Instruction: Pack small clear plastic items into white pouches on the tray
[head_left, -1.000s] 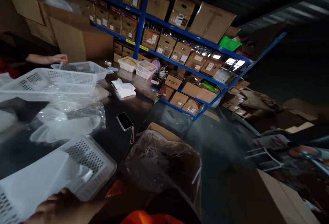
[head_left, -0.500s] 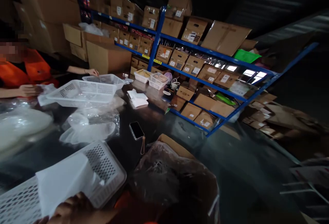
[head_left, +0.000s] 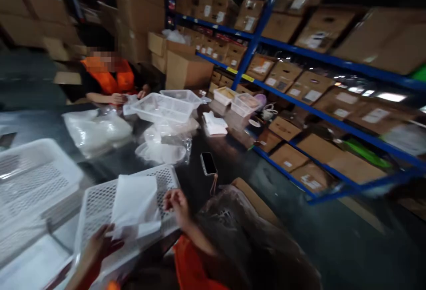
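A folded white sheet [head_left: 135, 199], paper or thin plastic, lies across a white perforated plastic basket [head_left: 96, 205] on the dark table. My left hand [head_left: 103, 241] is at the sheet's lower left corner, thumb and fingers closed on its edge, where a translucent strip shows. My right hand [head_left: 176, 203] hovers over the basket's right side, just right of the sheet. Its fingers are loosely bent and somewhat blurred, and I see nothing in them.
Another white basket [head_left: 40, 179] stands at left. Beyond are plastic bags [head_left: 96, 132], a phone [head_left: 208, 164] and white packets [head_left: 214, 124]. A plastic-lined carton [head_left: 253, 201] is at my right. Across the table, a person in an orange vest [head_left: 123, 77] handles clear plastic. Blue shelving [head_left: 253, 41] holds cartons.
The view has swung left, bringing the left basket and more of the co-worker into sight. My right hand now shows apart from the sheet; my left is at its lower corner.
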A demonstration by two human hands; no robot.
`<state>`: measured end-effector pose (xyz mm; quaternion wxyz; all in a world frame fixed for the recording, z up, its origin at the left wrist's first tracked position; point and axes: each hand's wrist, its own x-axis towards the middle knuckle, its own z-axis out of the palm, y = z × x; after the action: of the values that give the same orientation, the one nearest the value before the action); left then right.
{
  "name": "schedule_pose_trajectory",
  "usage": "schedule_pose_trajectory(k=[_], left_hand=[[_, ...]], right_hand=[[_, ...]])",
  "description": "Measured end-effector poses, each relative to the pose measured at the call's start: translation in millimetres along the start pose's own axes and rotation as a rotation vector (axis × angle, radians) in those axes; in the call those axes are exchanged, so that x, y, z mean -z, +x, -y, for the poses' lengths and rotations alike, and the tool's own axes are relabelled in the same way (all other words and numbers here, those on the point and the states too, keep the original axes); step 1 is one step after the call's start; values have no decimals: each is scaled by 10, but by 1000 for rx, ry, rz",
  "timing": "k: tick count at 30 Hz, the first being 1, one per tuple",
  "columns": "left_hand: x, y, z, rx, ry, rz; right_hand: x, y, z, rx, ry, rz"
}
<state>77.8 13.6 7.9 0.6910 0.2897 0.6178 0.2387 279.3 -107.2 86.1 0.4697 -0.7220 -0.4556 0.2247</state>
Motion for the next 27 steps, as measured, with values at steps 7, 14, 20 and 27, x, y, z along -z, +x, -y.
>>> schedule_pose_trajectory(k=[7,14,20,27], left_hand=[[-211,-352,-235,-128,112,98],[-283,-345,-134,-232,80,60],[-341,-304,-112,-259,85,28],[-307,-290,-129,-277,161,18]], right_hand=[[-402,40,87,225,-212,449],[-908,125,183,319,-544,438],[-836,163,5,404,-468,482],[-920,44,32,399,-299,502]])
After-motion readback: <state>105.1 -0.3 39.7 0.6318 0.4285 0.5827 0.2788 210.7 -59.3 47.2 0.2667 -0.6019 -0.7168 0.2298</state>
